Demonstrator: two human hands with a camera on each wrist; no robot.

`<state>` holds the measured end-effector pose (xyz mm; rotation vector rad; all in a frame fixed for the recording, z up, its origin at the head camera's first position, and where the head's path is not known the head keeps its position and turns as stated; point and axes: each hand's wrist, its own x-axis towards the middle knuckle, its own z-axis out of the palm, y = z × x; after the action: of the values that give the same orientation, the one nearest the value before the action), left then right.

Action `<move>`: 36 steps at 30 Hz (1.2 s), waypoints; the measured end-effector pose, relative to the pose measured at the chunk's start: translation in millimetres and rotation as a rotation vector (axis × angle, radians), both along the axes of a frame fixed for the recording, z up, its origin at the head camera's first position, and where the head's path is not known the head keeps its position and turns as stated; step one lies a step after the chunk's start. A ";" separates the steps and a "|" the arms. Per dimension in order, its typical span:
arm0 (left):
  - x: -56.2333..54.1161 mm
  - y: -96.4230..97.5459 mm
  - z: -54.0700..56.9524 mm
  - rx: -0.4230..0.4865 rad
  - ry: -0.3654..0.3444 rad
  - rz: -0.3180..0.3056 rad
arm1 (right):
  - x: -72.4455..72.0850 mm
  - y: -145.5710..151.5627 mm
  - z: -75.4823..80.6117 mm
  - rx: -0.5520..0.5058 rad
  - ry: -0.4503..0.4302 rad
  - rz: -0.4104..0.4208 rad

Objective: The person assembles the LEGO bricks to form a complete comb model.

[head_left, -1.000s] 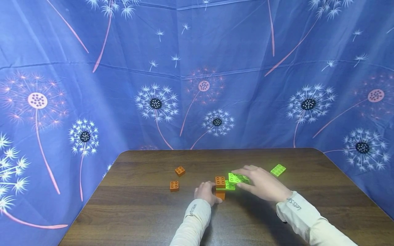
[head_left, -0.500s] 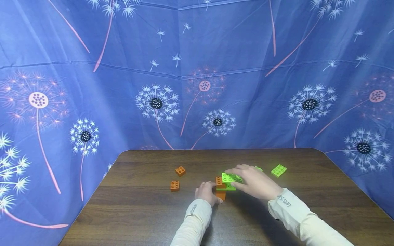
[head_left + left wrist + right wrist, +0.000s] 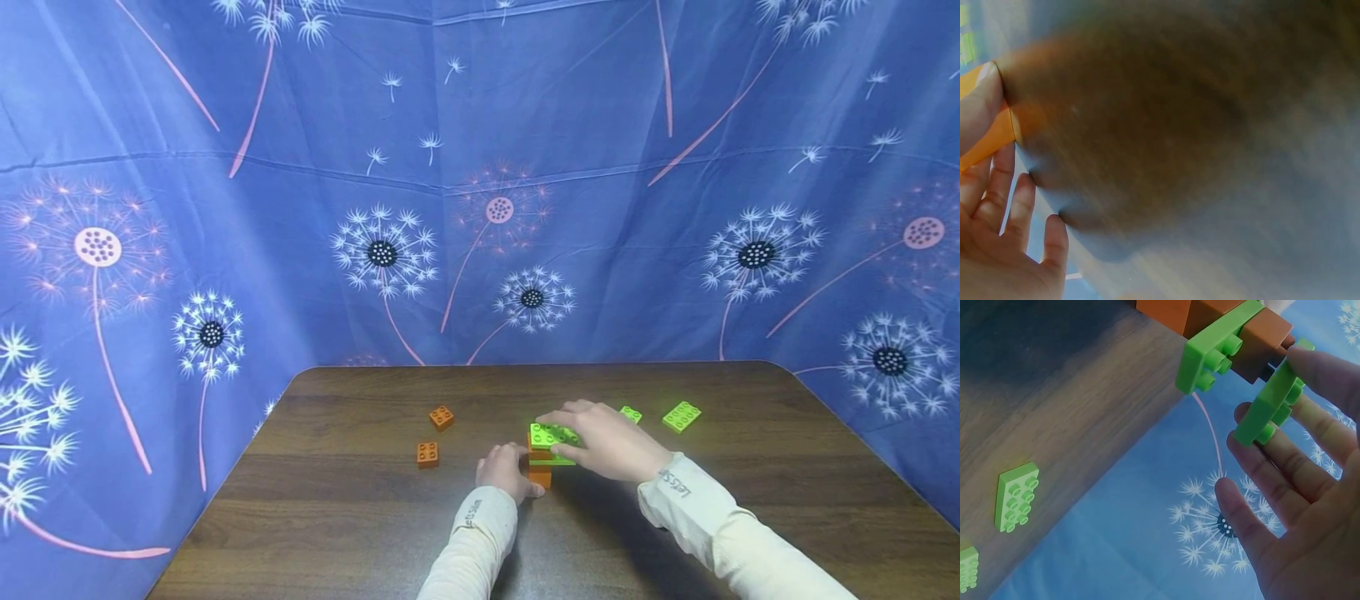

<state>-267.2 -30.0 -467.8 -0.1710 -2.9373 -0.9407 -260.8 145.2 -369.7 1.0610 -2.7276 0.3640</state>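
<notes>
A blue dandelion-print cloth (image 3: 480,183) hangs behind a brown wooden table (image 3: 337,533); the right hand (image 3: 607,442), its back upward, pinches a green brick (image 3: 553,436) atop the brick stack (image 3: 542,462); the left hand (image 3: 504,472) grips the stack's orange base; only the right wrist view shows studs (image 3: 1289,341) beneath the pinched brick.

Left sleeve (image 3: 480,542): off-white, creased, 6 o'clock
Left print (image 3: 473,512): dark "Lets Slim"
Right sleeve (image 3: 738,533): off-white, creased, 4 o'clock
Right print (image 3: 675,483): dark, partly legible
</notes>
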 end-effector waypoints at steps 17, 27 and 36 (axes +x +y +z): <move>0.2 0.4 -0.1 -0.014 -0.014 0.000 | -5.0 -4.7 4.2 0.028 -0.056 0.013; 1.1 -18.9 -5.3 -0.001 -0.015 0.033 | -6.7 -32.3 12.4 0.072 -0.136 -0.046; -5.6 -0.2 -2.4 -0.116 -0.003 0.030 | -2.7 -23.8 15.2 0.063 -0.157 -0.115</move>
<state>-272.9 -30.2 -470.2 -0.1300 -2.9898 -0.7680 -263.5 121.4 -354.5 0.9207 -2.9418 0.3589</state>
